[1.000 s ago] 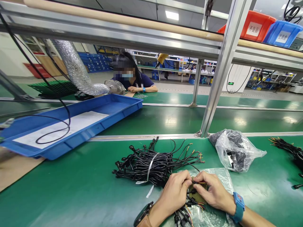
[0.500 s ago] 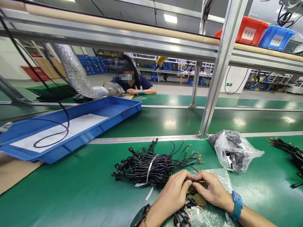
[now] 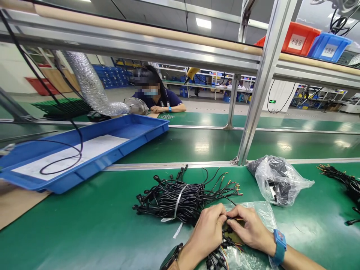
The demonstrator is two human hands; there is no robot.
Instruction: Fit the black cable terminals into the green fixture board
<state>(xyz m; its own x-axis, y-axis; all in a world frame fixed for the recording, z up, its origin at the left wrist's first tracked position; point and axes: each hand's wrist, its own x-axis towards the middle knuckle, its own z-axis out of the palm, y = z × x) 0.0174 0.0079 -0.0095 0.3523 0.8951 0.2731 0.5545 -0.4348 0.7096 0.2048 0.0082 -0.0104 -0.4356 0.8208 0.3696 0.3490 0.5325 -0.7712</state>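
My left hand [image 3: 209,228] and my right hand [image 3: 249,227] meet fingertip to fingertip over the bench. Both pinch a thin black cable [image 3: 231,217], and its coloured wire ends show beside the right fingers. Most of the held part is hidden by the fingers. Just beyond my left hand lies a bundle of black cables [image 3: 168,198] tied with a white strip, its stripped ends fanning to the right. Below my hands, short black connectors with coloured wires [image 3: 218,257] rest on a clear plastic bag [image 3: 263,212].
A clear bag of black parts [image 3: 277,183] stands at the back right, with more cables [image 3: 343,182] at the right edge. At the left is a blue tray [image 3: 140,140] holding a paper sheet. A metal post [image 3: 260,90] rises behind the bench. Across it sits a co-worker [image 3: 165,99].
Both hands have shifted very slightly, still pinching the cable between them. The bundle and bags have stayed where they were.
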